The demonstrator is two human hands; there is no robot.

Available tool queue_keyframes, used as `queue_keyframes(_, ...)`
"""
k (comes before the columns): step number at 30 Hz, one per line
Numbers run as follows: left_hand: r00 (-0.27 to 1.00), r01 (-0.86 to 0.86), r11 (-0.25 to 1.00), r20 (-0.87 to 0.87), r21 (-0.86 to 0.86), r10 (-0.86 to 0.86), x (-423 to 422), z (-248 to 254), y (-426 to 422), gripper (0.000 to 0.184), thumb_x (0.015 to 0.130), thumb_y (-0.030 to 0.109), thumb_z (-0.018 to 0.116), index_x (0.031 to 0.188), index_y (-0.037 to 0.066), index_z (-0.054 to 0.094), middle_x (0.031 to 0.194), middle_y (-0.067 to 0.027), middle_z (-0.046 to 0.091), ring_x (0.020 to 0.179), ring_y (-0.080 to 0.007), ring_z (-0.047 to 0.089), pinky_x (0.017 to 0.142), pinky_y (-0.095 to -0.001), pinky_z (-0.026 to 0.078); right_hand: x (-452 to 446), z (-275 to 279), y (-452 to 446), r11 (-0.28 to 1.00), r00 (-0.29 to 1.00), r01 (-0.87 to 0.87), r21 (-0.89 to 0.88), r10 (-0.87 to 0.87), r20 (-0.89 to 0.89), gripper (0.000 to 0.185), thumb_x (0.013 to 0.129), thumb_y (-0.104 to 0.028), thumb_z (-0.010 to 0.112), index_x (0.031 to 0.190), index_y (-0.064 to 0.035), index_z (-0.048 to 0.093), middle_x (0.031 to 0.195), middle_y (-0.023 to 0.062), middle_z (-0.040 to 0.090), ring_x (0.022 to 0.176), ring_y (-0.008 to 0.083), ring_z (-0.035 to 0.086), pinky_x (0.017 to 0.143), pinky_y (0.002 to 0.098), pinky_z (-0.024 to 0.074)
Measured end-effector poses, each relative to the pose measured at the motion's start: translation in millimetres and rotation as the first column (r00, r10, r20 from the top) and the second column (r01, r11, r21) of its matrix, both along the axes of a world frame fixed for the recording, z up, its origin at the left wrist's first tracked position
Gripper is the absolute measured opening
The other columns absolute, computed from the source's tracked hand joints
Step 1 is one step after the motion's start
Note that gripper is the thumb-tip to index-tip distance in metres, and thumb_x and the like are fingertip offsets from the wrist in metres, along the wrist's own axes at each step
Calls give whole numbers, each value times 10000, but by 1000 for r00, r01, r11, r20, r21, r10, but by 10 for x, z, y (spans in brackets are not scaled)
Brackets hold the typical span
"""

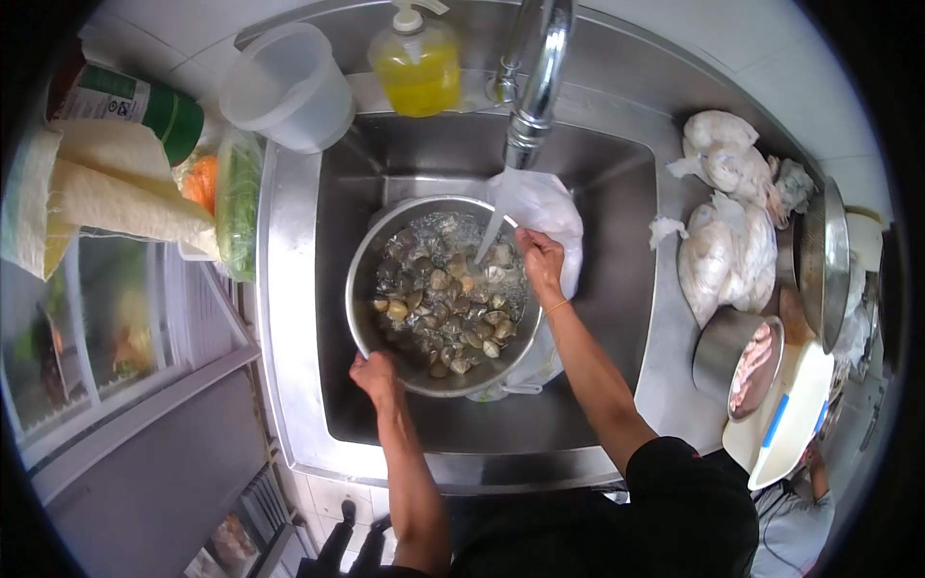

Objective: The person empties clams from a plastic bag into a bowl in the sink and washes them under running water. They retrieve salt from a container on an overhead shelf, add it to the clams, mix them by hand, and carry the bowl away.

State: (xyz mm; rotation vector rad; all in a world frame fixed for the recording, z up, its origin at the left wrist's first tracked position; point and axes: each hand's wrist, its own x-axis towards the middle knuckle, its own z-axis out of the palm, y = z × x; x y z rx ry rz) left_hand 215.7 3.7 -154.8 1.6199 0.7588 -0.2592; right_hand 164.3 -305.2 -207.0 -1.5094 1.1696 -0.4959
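The near left rim of a big metal bowl (356, 308) is being gripped by the left hand (376, 376), with the fingers curled on the edge. The far right rim is being grasped by the right hand (541, 260). The bowl is being held inside a deep metal sink (607, 385), closer to its left wall than to its right wall. Lots of small shells (453, 308) are being covered by bubbly water in the bowl. Water is being poured in from a shiny tap (528, 130), past the bowl's far right edge and just beside the right hand.

Only a thin gap is being left between the bowl and the sink's left wall. A wider gap is being left on the right, where the right forearm is being stretched over the sink. Some of the far right space is being filled by a pale plastic bag (559, 217).

On the far ledge, a bottle of yellow soap (419, 72) is being kept beside a see-through tub (289, 91). The right ledge is being taken up by two plucked birds (729, 255), and nearer, by a metal pot (718, 361) of meat and a white tub (785, 424).
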Motion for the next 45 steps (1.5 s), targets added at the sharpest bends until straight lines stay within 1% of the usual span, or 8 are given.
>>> queue_keyframes(2,990,95,995,97,41,-98,-42,526,-33,137,762,-23,483,804,-12,613,612,-27,556,494,-100,478,456,-255,351,-65,252,72,998,1000,10,66,-12,26,336,877,-276,705,1028,24,721,896,109,730,826,149,640,777,288,487)
queue_keyframes(6,954,258,951,111,169,-278,-98,1462,59,131,704,-67,491,739,-13,606,607,14,529,527,-57,437,471,-236,322,-147,704,285,996,1000,9,89,-8,-2,319,882,-263,693,1057,2,717,902,102,713,878,175,637,818,285,471)
queue_keyframes(14,898,223,941,323,254,-300,-350,2609,174,192,633,-83,473,760,-37,609,630,1,560,524,-64,443,482,-210,316,-178,1235,783,980,976,-187,-65,193,98,342,912,-338,639,1183,-136,690,997,133,659,961,275,629,872,337,463)
queue_keyframes(17,870,209,950,399,232,-289,-419,2872,275,192,620,-85,476,753,-46,609,653,-8,572,563,-66,463,530,-199,341,-69,1421,992,954,962,-252,-161,265,63,336,953,-272,626,1239,-99,660,975,62,626,922,170,570,852,272,440)
queue_keyframes(20,842,167,948,461,270,-279,-464,3018,386,168,587,-81,489,717,-45,589,653,-25,585,552,-76,470,519,-206,342,64,1461,1178,954,954,-257,-155,276,119,374,962,-326,600,1246,-89,652,938,59,606,902,163,562,841,271,435)
queue_keyframes(23,822,161,942,489,295,-293,-519,3212,403,149,579,-91,488,692,-45,573,644,-27,579,550,-72,463,520,-204,337,116,1662,1291,957,927,-282,-67,290,239,394,949,-414,558,1221,-152,672,969,125,640,984,295,613,885,364,454)
queue_keyframes(36,736,118,932,599,343,-314,-745,3432,334,217,564,-95,483,738,-61,608,666,-21,580,587,-84,495,555,-208,383,199,1929,1289,926,843,-371,-69,367,394,452,971,-486,501,1264,-176,647,812,28,518,858,183,525,819,312,418)
queue_keyframes(45,666,71,824,588,562,-459,-864,3571,189,121,551,-41,527,670,-26,539,624,13,472,585,-84,410,563,-218,347,317,1966,1367,932,818,-358,-55,342,463,448,986,-468,483,1257,-150,646,819,22,540,856,175,517,812,314,423)
